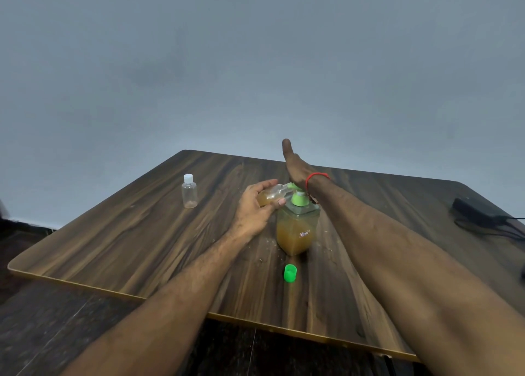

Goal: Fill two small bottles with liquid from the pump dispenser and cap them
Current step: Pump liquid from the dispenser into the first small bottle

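Cap (pixel 290 273): small bright green screw cap, lying loose on the table (pixel 119 248) at 6 o'clock from the dispenser, just beside its base, touching nothing.
Dispenser (pixel 297 228): squarish clear bottle, upright, mostly full of cloudy amber liquid; small red-and-white sticker low on its front; green pump head and collar on top; spout points to 9 o'clock.
Left hand (pixel 255 205): curled around a small clear bottle, thumb on the near side, fingers over the far side; a firm grasp.
Held bottle (pixel 270 195): tilted nearly on its side, neck at the spout, bottom toward 9 o'clock; amber liquid pooled in its lower part, uncapped.
Right hand (pixel 294 167): flat and unclenched, fingers stretched toward 12 o'clock, heel of the palm resting on the pump head; grasps nothing. Red thread band (pixel 316 177) at the wrist.
Spare bottle (pixel 189 191): at 10 o'clock from the dispenser, well apart, upright; clear, seemingly empty, white cap on.
Adapter (pixel 477 212): black box with cable, at 3 o'clock near the table's right edge.
Drops: scattered wet specks on the wood around the dispenser's base.
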